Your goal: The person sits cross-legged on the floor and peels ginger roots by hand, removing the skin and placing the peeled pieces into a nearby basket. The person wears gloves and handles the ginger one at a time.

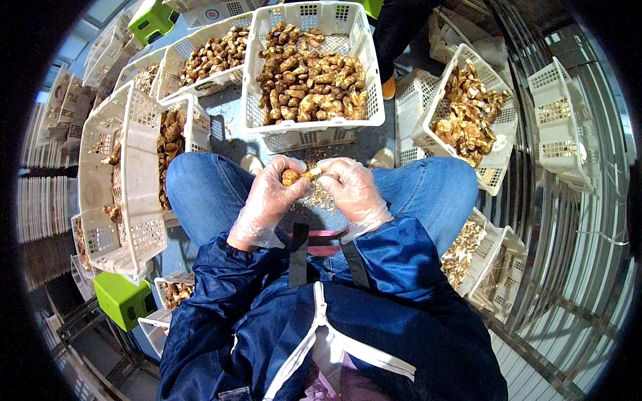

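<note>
Between my knees, my left hand (276, 188), in a clear plastic glove, holds a mushroom (291, 177) by its brown, rounded cap. The pale stem end points right, towards my right hand (350, 188), gloved the same way. My right thumb and bent fingers close around the tip of that stem. Whether a small blade is hidden in the right fingers, I cannot tell. Just beyond both hands stands a large white plastic crate (313, 128), heaped with whole brown mushrooms (311, 80). Pale trimmings (321, 198) lie scattered on the floor beneath my hands.
On the right, a tilted crate (426, 128) holds split mushrooms (469, 113); another has pale scraps (464, 250). Crates of mushrooms (213, 55) line the left, with an upended crate (103, 200) near my knee. A green stool (120, 301) stands lower left. Someone's dark-clad leg (401, 35) is beyond the big crate.
</note>
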